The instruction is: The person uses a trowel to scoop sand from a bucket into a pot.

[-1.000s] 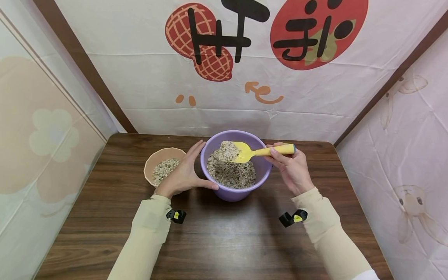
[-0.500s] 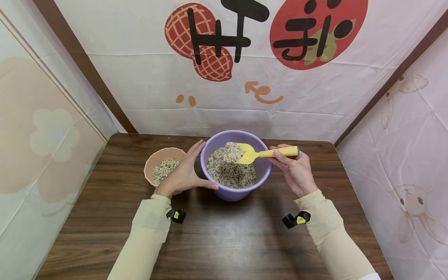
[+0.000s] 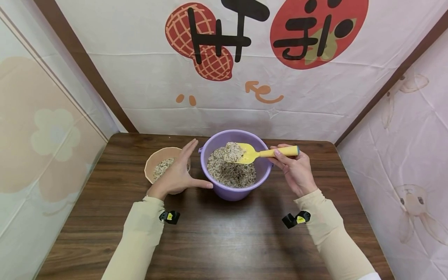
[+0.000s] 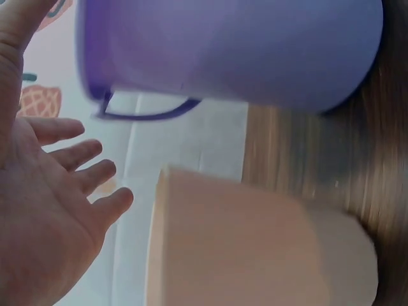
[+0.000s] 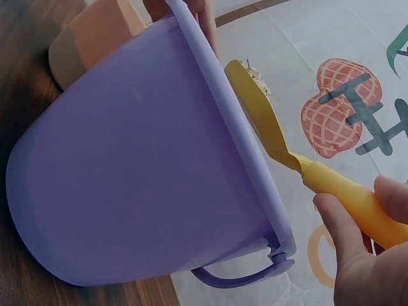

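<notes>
My right hand (image 3: 295, 171) grips the handle of a yellow shovel (image 3: 249, 154), its blade bearing a heap of pale gravel (image 3: 233, 152). The blade is level over the mouth of a purple bucket (image 3: 229, 194), which is partly filled with similar gravel (image 3: 231, 173). To the left of the bucket, my left hand (image 3: 176, 175) has its fingers spread and holds nothing; in the left wrist view its palm is apart from the bucket wall. Behind that hand stands a peach bowl (image 3: 151, 165) with gravel in it, partly hidden by the hand.
Everything stands on a dark wooden table (image 3: 224, 241), the two containers near its back edge. A white printed cloth (image 3: 140, 85) hangs directly behind, with more cloth on both sides. The bucket's handle (image 5: 242, 277) hangs down at its side.
My left hand has come off the bucket rim and shifted slightly left, over the peach bowl's near side. The loaded shovel moved a little right at first, then stayed still.
</notes>
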{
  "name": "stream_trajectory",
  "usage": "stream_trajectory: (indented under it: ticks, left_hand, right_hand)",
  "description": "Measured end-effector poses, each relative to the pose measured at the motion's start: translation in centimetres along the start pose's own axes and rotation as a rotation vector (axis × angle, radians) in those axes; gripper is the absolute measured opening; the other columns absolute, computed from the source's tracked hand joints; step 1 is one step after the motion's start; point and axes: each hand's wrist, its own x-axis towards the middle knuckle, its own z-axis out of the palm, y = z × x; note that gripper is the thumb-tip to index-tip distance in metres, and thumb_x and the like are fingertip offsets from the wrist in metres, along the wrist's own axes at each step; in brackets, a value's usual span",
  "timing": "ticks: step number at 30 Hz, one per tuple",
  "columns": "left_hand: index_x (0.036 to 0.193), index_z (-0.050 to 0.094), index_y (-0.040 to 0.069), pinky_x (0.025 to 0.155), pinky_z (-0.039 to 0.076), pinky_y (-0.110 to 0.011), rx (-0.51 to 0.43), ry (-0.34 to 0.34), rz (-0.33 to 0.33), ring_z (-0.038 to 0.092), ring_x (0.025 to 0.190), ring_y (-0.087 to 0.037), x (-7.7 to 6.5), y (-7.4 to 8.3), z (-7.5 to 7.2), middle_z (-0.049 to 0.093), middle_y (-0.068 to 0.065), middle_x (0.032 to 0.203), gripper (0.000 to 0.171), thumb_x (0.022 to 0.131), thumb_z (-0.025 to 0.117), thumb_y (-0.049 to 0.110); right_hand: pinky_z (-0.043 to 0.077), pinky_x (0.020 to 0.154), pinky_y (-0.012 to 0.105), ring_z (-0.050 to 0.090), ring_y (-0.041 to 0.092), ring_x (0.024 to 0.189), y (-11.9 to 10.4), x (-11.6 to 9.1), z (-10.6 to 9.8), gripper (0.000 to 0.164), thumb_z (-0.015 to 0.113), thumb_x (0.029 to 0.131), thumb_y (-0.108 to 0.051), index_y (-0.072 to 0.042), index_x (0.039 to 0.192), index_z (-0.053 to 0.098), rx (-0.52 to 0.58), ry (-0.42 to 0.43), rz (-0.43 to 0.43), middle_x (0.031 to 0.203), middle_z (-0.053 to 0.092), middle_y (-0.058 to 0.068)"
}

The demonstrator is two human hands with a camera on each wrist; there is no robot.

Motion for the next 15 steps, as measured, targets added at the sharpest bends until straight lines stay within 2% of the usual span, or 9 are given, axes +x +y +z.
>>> stream_trajectory:
  ticks: [4,9,15]
  left_hand:
    - [0.165,0.006,0.019,0.117,0.026,-0.059,0.040,0.022,-0.011,0.013,0.153,-0.031,-1.0,-0.9,-1.4,0.002,0.001,0.170,0.142,0.061,0.094,0.058]
    - [0.165,0.009,0.016,0.115,0.025,-0.066,0.079,0.100,-0.031,0.014,0.153,-0.036,-2.4,-2.6,-3.4,0.006,-0.005,0.170,0.140,0.062,0.095,0.054]
    - [0.165,0.009,0.013,0.110,0.026,-0.072,0.093,0.151,-0.074,0.016,0.151,-0.042,-4.2,-4.6,-5.3,0.006,-0.008,0.170,0.141,0.061,0.096,0.052]
  right_hand:
    - [0.055,0.093,0.040,0.073,0.024,0.099,0.1,0.0,0.0,0.012,0.069,0.092,0.007,-0.002,0.100,0.069,0.000,0.001,-0.002,0.105,0.073,0.015]
    - [0.055,0.094,0.039,0.072,0.024,0.101,0.1,0.1,-0.1,0.012,0.069,0.092,0.007,-0.003,0.100,0.070,0.001,0.005,0.008,0.108,0.071,0.017]
    - [0.054,0.095,0.040,0.068,0.030,0.111,0.2,0.2,-0.1,0.013,0.069,0.093,0.006,-0.005,0.100,0.070,-0.015,0.024,0.019,0.114,0.068,0.021]
